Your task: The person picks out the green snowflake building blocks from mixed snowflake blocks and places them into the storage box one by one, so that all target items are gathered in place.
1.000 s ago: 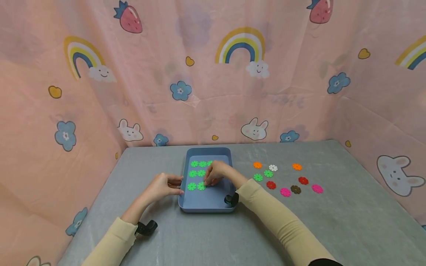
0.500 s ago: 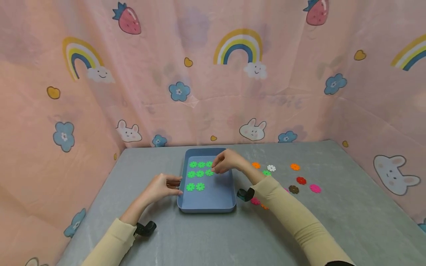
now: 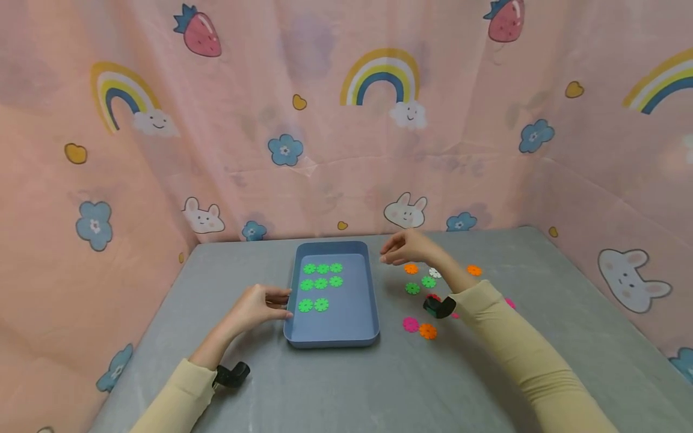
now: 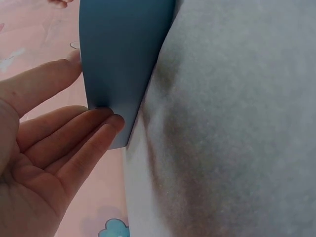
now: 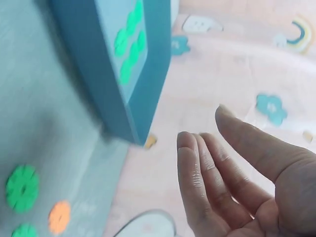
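The left hand (image 3: 258, 305) rests with straight fingers (image 4: 106, 123) against the near left wall of the blue tray (image 3: 331, 337), thumb along the wall's outer face. The right hand (image 3: 405, 248) hovers just past the tray's far right corner, holding nothing; its fingers (image 5: 197, 173) lie relaxed and close together, palm open in the wrist view. Eight green flower discs (image 3: 321, 284) lie flat in the tray, left of the right fingers. Just below those fingers sit an orange disc (image 3: 411, 269) and two loose green discs (image 3: 412, 288) on the grey table (image 3: 487, 361).

The risk, as I judge it: the left fingers only touch the tray, so a nudge from the right wrist could slide it and scatter the neat rows. These discs lie flat on cloth, so a pinch could slip or take the orange one instead of a green.

The right forearm covers several discs beyond it; a red one and a pink one show only as slivers near the wrist camera (image 3: 440, 307). The right wrist view is blurred, and the left wrist view shows only the tray wall, none of its contents.
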Action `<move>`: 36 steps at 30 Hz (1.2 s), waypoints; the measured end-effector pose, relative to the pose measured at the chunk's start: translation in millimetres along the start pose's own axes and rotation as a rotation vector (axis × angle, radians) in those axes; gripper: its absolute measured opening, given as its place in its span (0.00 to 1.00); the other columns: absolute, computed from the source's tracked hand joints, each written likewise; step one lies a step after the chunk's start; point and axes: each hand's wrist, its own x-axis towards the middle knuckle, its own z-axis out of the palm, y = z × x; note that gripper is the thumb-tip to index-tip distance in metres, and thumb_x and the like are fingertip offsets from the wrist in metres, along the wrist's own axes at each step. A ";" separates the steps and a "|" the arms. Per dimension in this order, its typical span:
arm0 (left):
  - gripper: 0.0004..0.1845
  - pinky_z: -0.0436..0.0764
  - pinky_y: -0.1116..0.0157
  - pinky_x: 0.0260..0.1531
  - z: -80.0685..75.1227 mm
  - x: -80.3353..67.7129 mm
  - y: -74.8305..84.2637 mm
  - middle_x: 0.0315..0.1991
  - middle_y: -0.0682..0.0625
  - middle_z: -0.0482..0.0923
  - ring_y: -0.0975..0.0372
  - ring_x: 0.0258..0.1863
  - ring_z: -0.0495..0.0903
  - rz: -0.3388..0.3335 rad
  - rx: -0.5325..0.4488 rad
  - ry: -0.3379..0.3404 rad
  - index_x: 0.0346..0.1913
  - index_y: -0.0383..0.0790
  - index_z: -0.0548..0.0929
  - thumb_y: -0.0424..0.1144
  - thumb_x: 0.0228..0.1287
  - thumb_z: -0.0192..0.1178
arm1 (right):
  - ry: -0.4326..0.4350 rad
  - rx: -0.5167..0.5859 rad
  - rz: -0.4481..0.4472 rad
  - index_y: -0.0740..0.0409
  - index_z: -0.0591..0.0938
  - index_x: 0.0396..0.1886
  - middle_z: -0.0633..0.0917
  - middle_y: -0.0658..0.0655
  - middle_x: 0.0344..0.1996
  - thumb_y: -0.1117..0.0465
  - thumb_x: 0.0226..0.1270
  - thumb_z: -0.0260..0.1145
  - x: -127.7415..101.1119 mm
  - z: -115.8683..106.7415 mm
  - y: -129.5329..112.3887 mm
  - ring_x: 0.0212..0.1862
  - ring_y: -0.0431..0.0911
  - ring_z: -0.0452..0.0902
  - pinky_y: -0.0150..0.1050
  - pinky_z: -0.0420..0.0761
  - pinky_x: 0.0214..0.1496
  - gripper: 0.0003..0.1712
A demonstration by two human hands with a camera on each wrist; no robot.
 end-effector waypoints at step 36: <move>0.29 0.83 0.57 0.45 -0.6 -0.2 -2.2 0.48 0.40 0.83 0.54 0.46 0.84 0.016 0.001 -0.008 0.56 0.32 0.80 0.42 0.51 0.72 | 0.115 -0.167 0.145 0.65 0.83 0.48 0.87 0.61 0.40 0.56 0.59 0.70 -27.8 -32.8 118.2 0.41 0.48 0.83 0.42 0.81 0.46 0.21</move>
